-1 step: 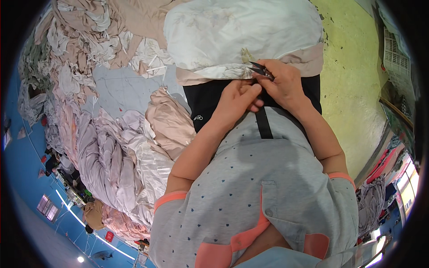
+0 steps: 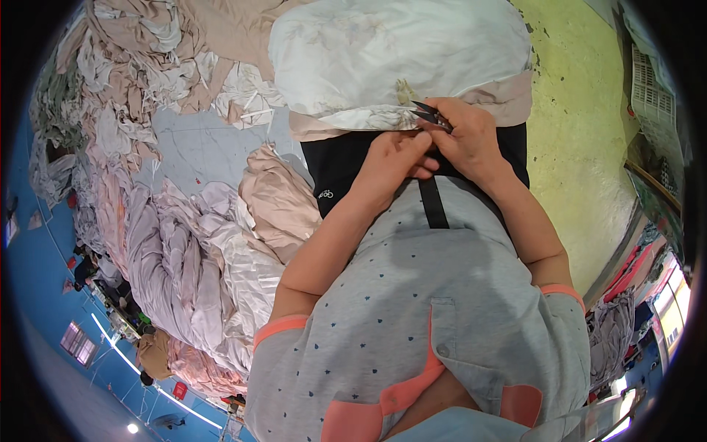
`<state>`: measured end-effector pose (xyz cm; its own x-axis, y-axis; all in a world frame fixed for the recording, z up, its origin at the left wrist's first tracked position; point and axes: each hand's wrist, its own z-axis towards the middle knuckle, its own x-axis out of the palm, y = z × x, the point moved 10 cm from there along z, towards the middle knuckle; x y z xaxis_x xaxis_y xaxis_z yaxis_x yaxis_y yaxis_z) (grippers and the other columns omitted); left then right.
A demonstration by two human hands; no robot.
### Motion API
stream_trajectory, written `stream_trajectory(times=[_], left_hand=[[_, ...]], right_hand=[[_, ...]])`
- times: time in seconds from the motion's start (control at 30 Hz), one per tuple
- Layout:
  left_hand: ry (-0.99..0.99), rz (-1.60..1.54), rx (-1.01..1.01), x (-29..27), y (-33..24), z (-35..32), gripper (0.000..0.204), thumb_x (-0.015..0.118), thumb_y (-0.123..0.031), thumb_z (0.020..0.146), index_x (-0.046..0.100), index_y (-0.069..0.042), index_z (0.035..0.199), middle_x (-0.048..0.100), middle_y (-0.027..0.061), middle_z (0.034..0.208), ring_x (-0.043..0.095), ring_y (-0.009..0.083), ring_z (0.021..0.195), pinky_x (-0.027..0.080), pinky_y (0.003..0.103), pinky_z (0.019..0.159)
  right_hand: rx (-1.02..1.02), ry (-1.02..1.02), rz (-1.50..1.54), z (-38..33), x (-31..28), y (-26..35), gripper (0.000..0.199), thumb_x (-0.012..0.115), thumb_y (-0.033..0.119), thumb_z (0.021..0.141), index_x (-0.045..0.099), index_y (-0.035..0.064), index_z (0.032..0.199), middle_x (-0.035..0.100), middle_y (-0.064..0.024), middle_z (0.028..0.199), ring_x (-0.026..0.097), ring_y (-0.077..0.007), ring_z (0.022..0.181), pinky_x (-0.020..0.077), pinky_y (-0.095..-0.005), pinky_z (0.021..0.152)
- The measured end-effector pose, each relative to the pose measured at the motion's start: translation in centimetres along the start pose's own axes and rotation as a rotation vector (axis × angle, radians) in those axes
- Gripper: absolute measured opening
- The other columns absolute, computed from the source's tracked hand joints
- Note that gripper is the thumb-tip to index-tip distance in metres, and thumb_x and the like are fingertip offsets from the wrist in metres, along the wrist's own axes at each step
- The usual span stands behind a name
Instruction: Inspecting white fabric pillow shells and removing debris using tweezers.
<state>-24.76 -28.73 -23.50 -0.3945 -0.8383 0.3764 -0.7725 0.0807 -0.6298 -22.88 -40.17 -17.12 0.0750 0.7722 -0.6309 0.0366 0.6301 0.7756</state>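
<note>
My right hand (image 2: 471,136) is closed round a small pair of dark thread snips (image 2: 427,112), whose blades point left over the near edge of a white cloth (image 2: 398,55). The blade tips are a little apart. Beside it, my left hand (image 2: 390,162) is closed in a pinch just under that edge, its fingertips close to my right fingers. Whatever it pinches is too small or hidden to make out. The white cloth has brownish stains and lies over a beige cloth (image 2: 501,99) on my lap, above black fabric (image 2: 339,158).
Heaped beige and white fabric (image 2: 140,66) lies at the far left. Nearer, crumpled lilac and pale pink cloth (image 2: 177,250) is piled beside my left arm. Yellow worn floor (image 2: 582,147) stretches along the right, with a white plastic crate (image 2: 654,96) at its edge.
My left thumb and fingers have shifted slightly up and to the right, toward the right hand. The snips and the cloth stay almost where they were.
</note>
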Motion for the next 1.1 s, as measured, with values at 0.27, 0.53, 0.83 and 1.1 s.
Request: stream_trajectory(times=[0.27, 0.53, 0.83, 1.1], left_hand=[[-0.311, -0.491, 0.075, -2.2, 0.8, 0.7, 0.026, 0.056, -0.021, 0.095, 0.057, 0.001, 0.109, 0.065, 0.0091, 0.099, 0.064, 0.0158, 0.081, 0.053, 0.025, 0.063], [-0.31, -0.273, 0.405, -3.1, -1.1, -0.2, 0.018, 0.052, -0.009, 0.096, 0.065, 0.003, 0.1, 0.067, 0.0053, 0.09, 0.062, 0.0097, 0.075, 0.051, 0.022, 0.066], [-0.237, -0.182, 0.43, -2.9, -1.3, -0.1, 0.018, 0.053, -0.008, 0.095, 0.064, 0.004, 0.103, 0.067, 0.006, 0.092, 0.062, 0.0101, 0.075, 0.052, 0.023, 0.068], [-0.265, -0.32, 0.292, -2.9, -1.5, 0.5, 0.023, 0.056, -0.018, 0.094, 0.061, 0.003, 0.099, 0.067, 0.0105, 0.088, 0.066, 0.0153, 0.073, 0.052, 0.023, 0.061]], right_hand=[[0.019, -0.013, 0.034, 0.1, -0.1, 0.1, 0.026, 0.067, 0.007, 0.076, 0.065, 0.0047, 0.102, 0.067, -0.0109, 0.083, 0.065, -0.0253, 0.07, 0.0494, -0.0312, 0.061], [0.038, 0.017, 0.229, 0.7, 1.2, 0.1, 0.021, 0.069, 0.007, 0.078, 0.066, 0.0011, 0.099, 0.066, -0.009, 0.074, 0.064, -0.0144, 0.065, 0.0478, -0.0258, 0.058], [0.237, 0.142, 0.455, 0.7, 2.9, -1.9, 0.01, 0.062, 0.007, 0.084, 0.057, -0.0006, 0.08, 0.06, -0.001, 0.068, 0.054, -0.0037, 0.063, 0.044, -0.0212, 0.058], [0.456, 0.168, 0.7, -0.6, 3.6, -4.6, 0.012, 0.061, 0.011, 0.087, 0.056, 0.0028, 0.08, 0.052, 0.0073, 0.07, 0.044, -0.0002, 0.063, 0.035, -0.0179, 0.055]])
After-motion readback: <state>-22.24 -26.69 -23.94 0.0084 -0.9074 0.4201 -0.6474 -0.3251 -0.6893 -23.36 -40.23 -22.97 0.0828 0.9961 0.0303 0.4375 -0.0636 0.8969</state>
